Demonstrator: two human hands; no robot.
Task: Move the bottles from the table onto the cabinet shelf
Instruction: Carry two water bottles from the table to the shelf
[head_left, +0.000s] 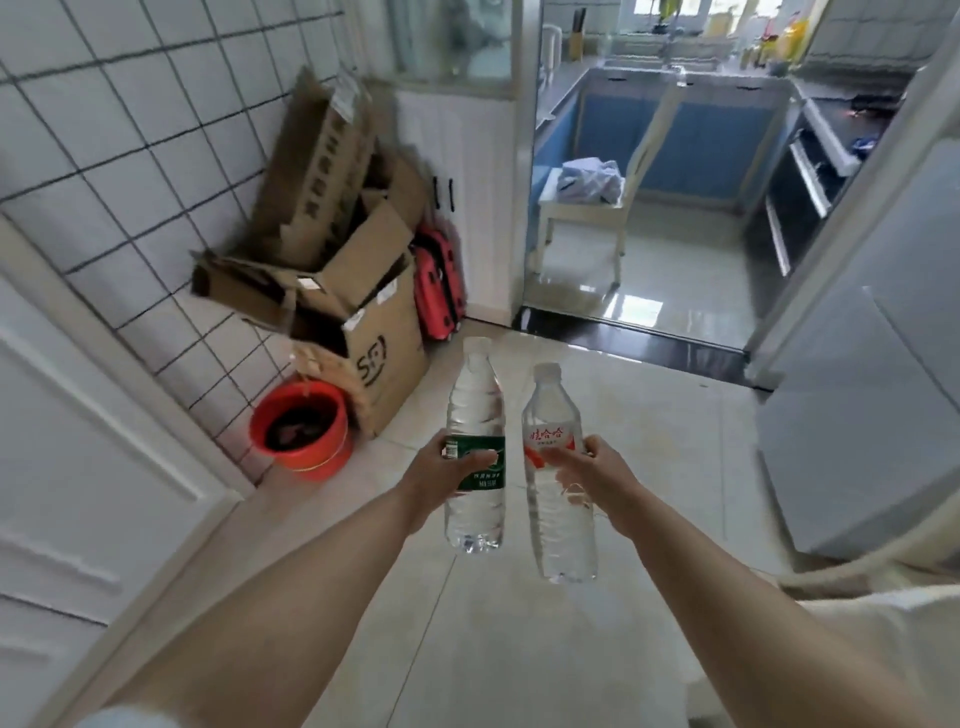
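I hold two clear plastic water bottles upright in front of me, over a tiled floor. My left hand grips the green-label bottle around its label. My right hand grips the red-and-white-label bottle at its middle. The two bottles hang side by side, a small gap between them, both with white caps on. No table and no cabinet shelf is plainly in view.
Several cardboard boxes are piled against the tiled wall at left, with a red bucket and a red bag beside them. A doorway ahead opens onto a kitchen with a white chair. A grey appliance stands at right.
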